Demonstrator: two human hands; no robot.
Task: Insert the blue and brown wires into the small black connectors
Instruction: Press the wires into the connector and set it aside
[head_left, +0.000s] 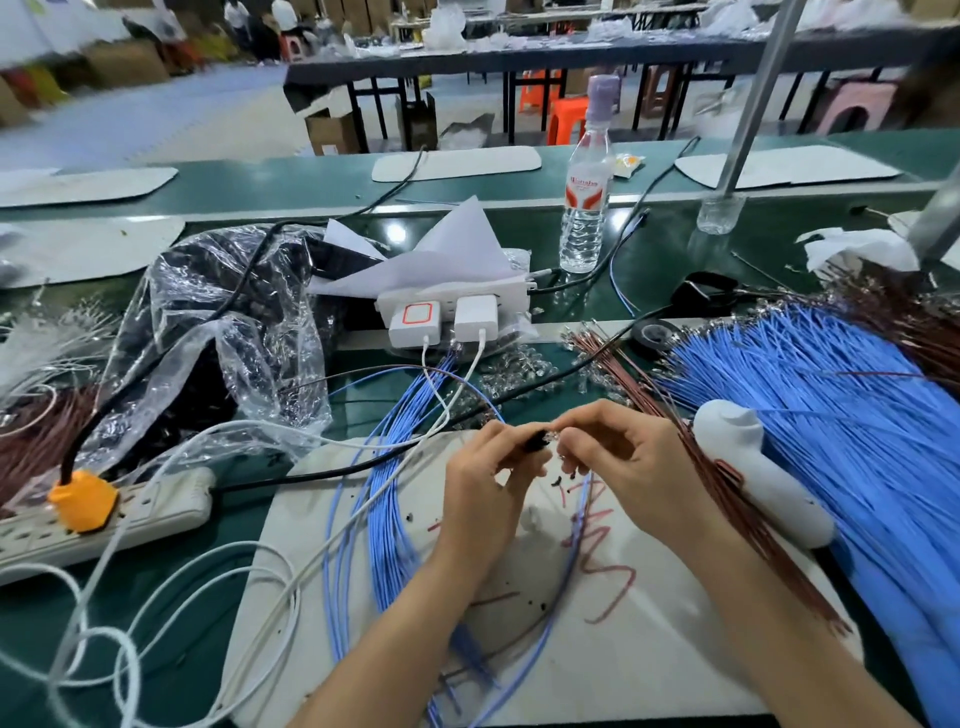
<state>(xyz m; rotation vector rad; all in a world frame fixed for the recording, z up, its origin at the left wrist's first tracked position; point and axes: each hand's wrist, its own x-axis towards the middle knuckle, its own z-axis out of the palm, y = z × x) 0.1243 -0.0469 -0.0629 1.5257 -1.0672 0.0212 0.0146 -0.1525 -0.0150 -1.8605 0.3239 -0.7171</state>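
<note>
My left hand (485, 483) pinches a small black connector (535, 441) above the white work mat (649, 639). My right hand (618, 457) pinches the metal tip of a wire right at the connector's mouth; a blue wire (556, 613) and a brown wire trail down from that hand across the mat. The wire tip itself is mostly hidden by my fingers. A big bundle of blue wires (841, 447) fans out on the right, with brown wires (727, 478) lying along its left side. A few tiny black connectors (563, 480) lie on the mat under my hands.
A white handheld device (753, 467) lies on the brown wires. Finished blue wires (389, 493) curve at the mat's left edge. A power strip with an orange plug (83, 501), chargers (441, 317), a clear plastic bag (218, 332), a water bottle (587, 197) and white cables crowd the green table.
</note>
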